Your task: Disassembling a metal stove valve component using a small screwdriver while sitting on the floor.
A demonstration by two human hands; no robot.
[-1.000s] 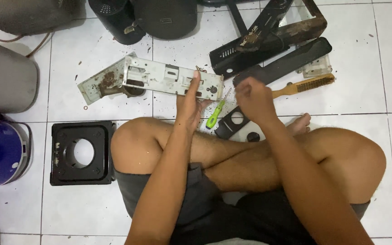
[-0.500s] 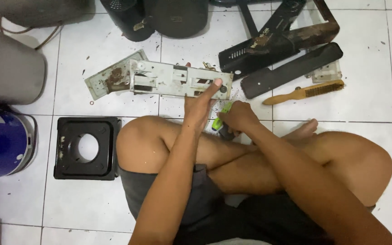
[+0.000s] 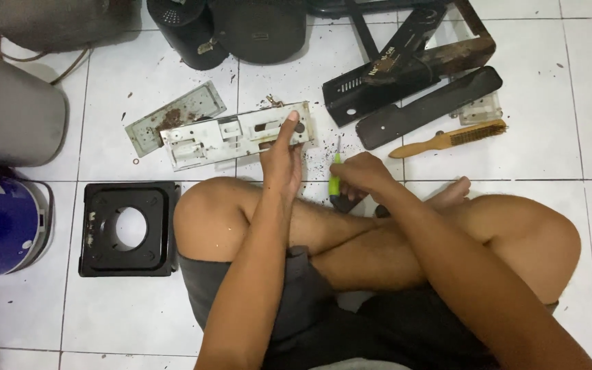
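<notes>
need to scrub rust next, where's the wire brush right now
In the head view the wire brush lies on the white tiled floor at upper right, beside the long black metal strip, beyond the right hand.

One head camera looks steeply down (nearly straight) at the tiled floor point(image 3: 549, 123). It sits close above crossed legs point(image 3: 392, 233).

White, rust-stained perforated metal panel point(image 3: 236, 135): off-white with brown patches. Green-handled screwdriver point(image 3: 335, 179): bright lime-green shaft of handle, black at lower end. Glossy white tiled floor point(image 3: 570, 109): white, grey grout grid, dark brown specks. Square black metal frame point(image 3: 129, 229): matte black. Wooden-handled wire brush point(image 3: 448, 139): tan handle, brass-yellow bristles. Round blue plastic tub point(image 3: 1, 223): deep blue. Dark grey fabric shorts point(image 3: 310, 301): charcoal, plain.
</notes>
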